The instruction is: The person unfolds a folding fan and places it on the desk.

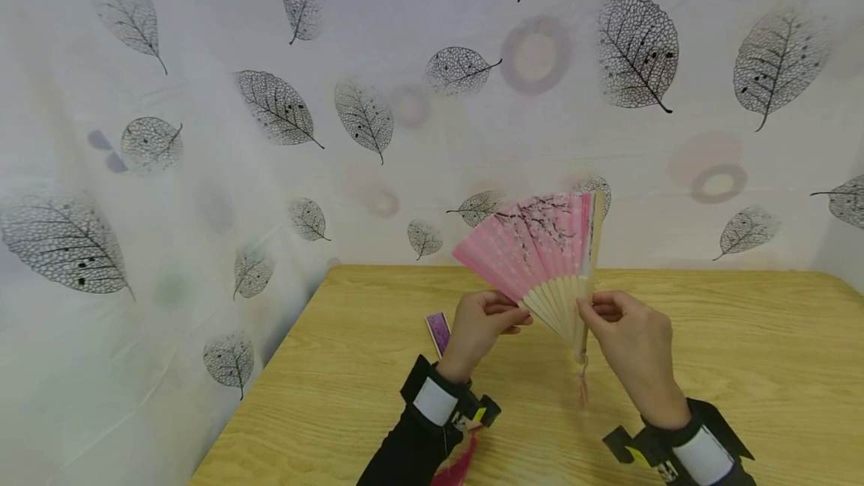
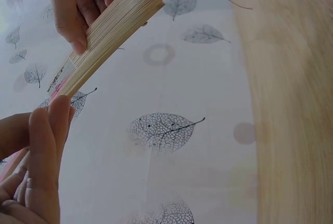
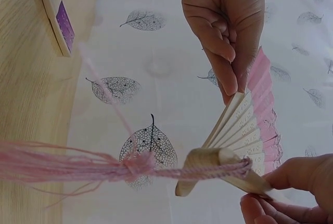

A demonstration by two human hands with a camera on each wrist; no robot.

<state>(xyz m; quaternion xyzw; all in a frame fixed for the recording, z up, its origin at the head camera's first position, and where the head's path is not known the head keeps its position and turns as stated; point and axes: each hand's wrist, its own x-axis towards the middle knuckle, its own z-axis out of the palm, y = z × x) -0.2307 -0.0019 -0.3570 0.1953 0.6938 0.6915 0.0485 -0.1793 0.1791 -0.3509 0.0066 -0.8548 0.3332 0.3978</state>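
Note:
A pink folding fan (image 1: pixel 533 242) with a printed blossom branch is held partly spread above the table, its pale ribs (image 3: pixel 237 130) fanning out from the pivot. My left hand (image 1: pixel 481 328) pinches the outer rib on the left side between thumb and fingers. On the right, my right hand (image 1: pixel 633 340) pinches the thick outer stick, where the remaining ribs stay stacked together, as the left wrist view shows. From the pivot end a light pink tassel (image 3: pixel 109 167) hangs on a cord.
Partly hidden behind my left forearm, a narrow purple item with a pale wooden edge (image 1: pixel 438 330) lies on the wooden table (image 1: pixel 742 366). A darker pink tassel (image 1: pixel 459 467) shows beside that sleeve. A white leaf-print curtain (image 1: pixel 418 156) hangs behind the table and to its left.

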